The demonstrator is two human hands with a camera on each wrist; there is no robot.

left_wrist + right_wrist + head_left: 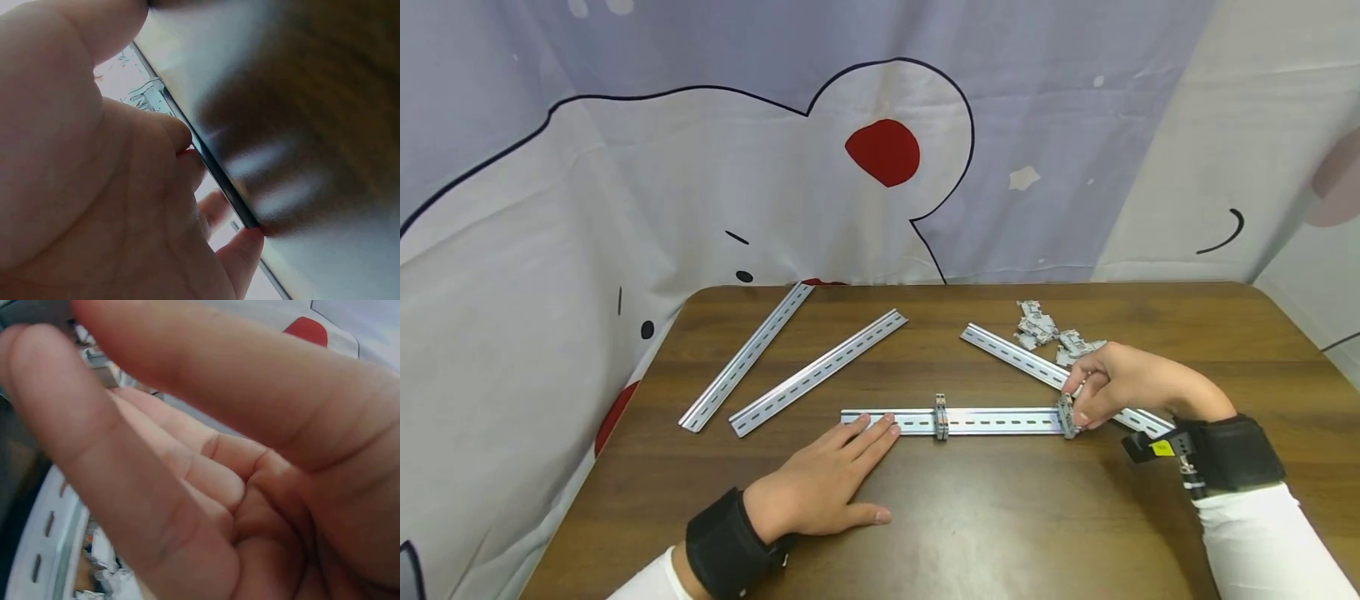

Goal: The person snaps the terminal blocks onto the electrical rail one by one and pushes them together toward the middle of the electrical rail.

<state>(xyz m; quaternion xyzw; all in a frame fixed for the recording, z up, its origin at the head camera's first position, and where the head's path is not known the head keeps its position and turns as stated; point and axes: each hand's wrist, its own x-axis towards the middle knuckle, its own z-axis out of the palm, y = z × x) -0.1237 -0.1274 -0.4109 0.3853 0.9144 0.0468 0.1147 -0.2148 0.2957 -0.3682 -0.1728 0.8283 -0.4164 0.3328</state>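
The slotted metal rail [992, 421] is lying flat on the wooden table [1000, 517], running left to right just in front of the person. The left hand [823, 487] is resting palm down on the table with its fingers straight, and the fingertips are pressing on the rail's left end; nothing is being held in it. The left wrist view is showing only the palm and a blurred table edge. The right hand [1120, 387] is curling its fingers and thumb around a small grey terminal block [1066, 417] that is sitting at the rail's right end, pinching it from above. In the right wrist view the fingers [187, 475] are filling the picture, with a piece of slotted rail [50, 537] showing at the lower left. Another grey terminal block [941, 417] is standing clipped on the same rail near its middle, well apart from the pinched one. A second rail [1060, 375] is lying at an angle behind the right hand, passing under it. A loose pile of grey terminal blocks [1052, 333] is sitting just beyond that rail. Two more rails [816, 371] [747, 354] are lying diagonally at the far left of the table, side by side but apart. Both wrists are wearing black straps over white sleeves.
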